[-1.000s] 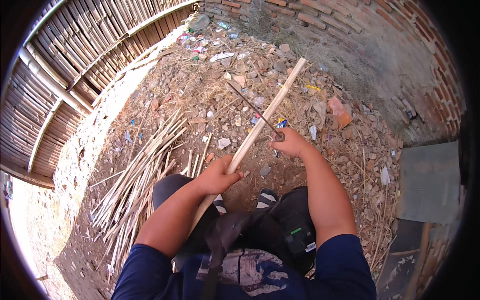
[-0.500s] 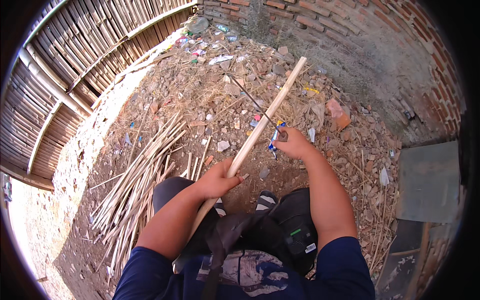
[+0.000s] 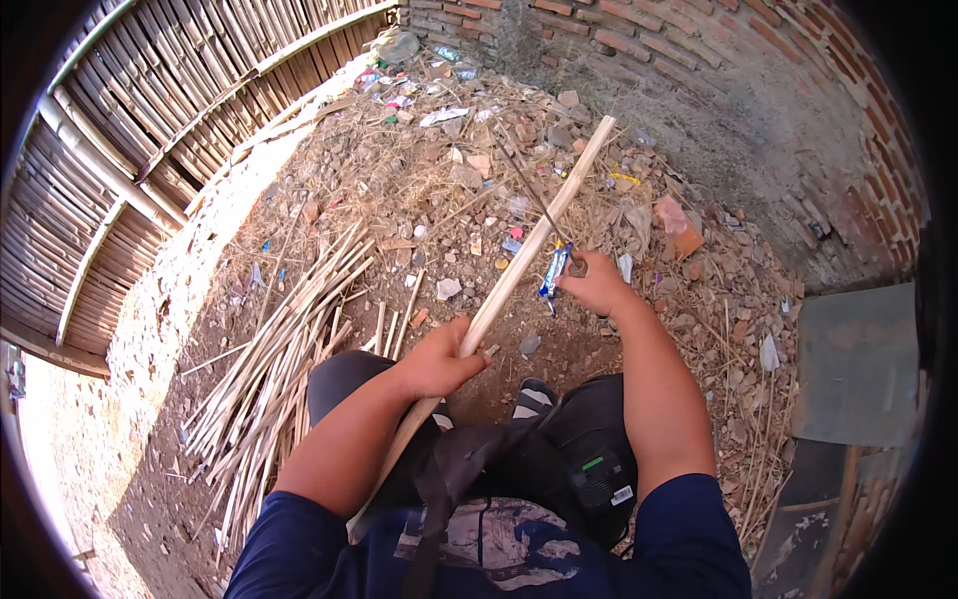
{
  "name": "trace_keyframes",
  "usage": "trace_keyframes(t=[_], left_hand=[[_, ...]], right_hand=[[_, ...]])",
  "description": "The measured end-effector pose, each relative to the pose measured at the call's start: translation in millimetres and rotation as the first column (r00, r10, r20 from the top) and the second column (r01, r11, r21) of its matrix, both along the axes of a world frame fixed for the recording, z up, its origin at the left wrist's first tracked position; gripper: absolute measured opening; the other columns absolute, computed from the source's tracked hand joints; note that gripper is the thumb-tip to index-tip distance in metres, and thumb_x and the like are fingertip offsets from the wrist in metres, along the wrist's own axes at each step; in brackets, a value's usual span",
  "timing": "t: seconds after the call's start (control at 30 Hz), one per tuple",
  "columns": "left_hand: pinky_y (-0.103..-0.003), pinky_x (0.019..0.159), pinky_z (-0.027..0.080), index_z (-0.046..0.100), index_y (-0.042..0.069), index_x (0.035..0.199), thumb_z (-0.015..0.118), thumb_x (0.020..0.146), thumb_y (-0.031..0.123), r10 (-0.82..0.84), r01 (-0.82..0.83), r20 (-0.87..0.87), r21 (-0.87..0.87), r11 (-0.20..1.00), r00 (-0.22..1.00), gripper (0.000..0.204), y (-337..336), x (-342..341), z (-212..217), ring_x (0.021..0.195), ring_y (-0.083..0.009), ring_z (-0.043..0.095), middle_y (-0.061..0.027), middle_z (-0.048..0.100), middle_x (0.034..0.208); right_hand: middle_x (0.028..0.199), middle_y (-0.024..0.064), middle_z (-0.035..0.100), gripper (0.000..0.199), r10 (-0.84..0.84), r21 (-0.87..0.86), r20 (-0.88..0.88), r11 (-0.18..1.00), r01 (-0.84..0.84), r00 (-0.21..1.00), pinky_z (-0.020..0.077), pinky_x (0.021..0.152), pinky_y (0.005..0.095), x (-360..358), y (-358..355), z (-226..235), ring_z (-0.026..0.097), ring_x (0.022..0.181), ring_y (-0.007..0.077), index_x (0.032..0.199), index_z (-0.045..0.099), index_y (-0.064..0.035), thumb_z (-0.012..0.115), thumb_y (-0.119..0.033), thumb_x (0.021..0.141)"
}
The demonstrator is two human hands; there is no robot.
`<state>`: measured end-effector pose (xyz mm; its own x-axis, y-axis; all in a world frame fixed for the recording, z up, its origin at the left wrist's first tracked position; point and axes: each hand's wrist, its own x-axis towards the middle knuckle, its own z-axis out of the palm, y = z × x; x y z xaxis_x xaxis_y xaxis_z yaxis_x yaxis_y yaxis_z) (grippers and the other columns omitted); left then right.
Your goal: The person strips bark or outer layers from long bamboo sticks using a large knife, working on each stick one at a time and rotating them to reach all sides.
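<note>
My left hand (image 3: 437,361) is closed around a long pale bamboo strip (image 3: 539,240), which slants from my lap up to the right. Its lower end passes between my left arm and my body. In my right hand (image 3: 597,284) is a knife (image 3: 523,176) with a long, thin, dark blade. The blade crosses the strip above my left hand and points up and left. Most of the handle is hidden by my fingers. A blue wrapper (image 3: 554,272) shows beside the right hand, apparently on the ground behind it.
A pile of split bamboo strips (image 3: 289,379) lies left of my knee. Rubble, dry grass and litter cover the ground ahead. A bamboo wall (image 3: 180,90) stands left, a brick wall (image 3: 738,110) right. A grey sheet (image 3: 856,364) lies at the right.
My right hand has shifted slightly right and down. The blade has swung steeper, its tip moving right and up. The left hand and the strip are nearly where they were.
</note>
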<state>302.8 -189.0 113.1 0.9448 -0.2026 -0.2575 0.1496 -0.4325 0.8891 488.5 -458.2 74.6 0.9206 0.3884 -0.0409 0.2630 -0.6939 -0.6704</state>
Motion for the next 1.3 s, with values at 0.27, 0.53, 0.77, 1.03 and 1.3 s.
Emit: trace_keyframes(t=[0.27,0.53,0.77,1.03,1.3], left_hand=[[-0.045,0.089,0.038,0.057,-0.002,0.102,0.07,0.087,0.027,-0.025,0.011,0.079,0.17,0.985,0.997,0.035,-2,-3,-4,0.079,-0.0323,0.067,-0.0204,0.063,0.079],[-0.05,0.123,0.011,0.056,-0.002,0.098,0.068,0.088,0.028,-0.042,0.027,0.069,0.201,0.979,0.997,0.034,-3,3,-4,0.08,-0.0339,0.067,-0.0185,0.06,0.072],[-0.041,0.081,0.049,0.056,-0.002,0.101,0.07,0.088,0.024,-0.023,0.028,-0.045,0.117,0.993,0.999,0.033,-6,-2,14,0.074,-0.024,0.063,-0.0132,0.061,0.074],[-0.035,0.066,0.048,0.056,-0.001,0.104,0.071,0.087,0.022,0.021,-0.02,-0.027,0.063,0.998,0.999,0.032,-5,1,0,0.073,-0.0173,0.06,-0.0096,0.061,0.079],[-0.034,0.068,0.048,0.056,-0.001,0.109,0.072,0.087,0.019,-0.025,0.026,-0.067,0.008,1.0,0.997,0.034,-6,-3,15,0.076,-0.0161,0.059,-0.0081,0.06,0.082]], right_hand=[[0.099,0.0222,0.071,0.06,0.219,-0.195,-0.226,0.945,-0.264,0.949,0.0526,0.087,0.0403,-12,17,19,0.069,0.096,0.033,0.123,0.064,0.0015,0.075,-0.034,0.076],[0.101,0.0232,0.07,0.06,0.201,-0.22,-0.21,0.944,-0.247,0.957,0.0525,0.086,0.0403,-17,15,26,0.068,0.096,0.0349,0.124,0.064,0.0003,0.075,-0.035,0.076],[0.086,0.0154,0.069,0.052,0.093,-0.024,-0.283,0.994,-0.104,0.955,0.0526,0.066,0.0374,-3,-6,15,0.066,0.071,0.0254,0.114,0.065,0.003,0.077,-0.03,0.077],[0.088,0.0159,0.069,0.049,0.246,-0.121,-0.106,0.959,-0.258,0.964,0.0526,0.072,0.038,-19,11,19,0.065,0.075,0.0234,0.112,0.068,0.0003,0.077,-0.031,0.076],[0.077,0.0101,0.064,0.04,0.022,0.176,-0.532,0.981,0.084,0.847,0.0504,0.056,0.0307,9,-11,-1,0.062,0.06,0.0177,0.101,0.062,0.0001,0.079,-0.031,0.08]])
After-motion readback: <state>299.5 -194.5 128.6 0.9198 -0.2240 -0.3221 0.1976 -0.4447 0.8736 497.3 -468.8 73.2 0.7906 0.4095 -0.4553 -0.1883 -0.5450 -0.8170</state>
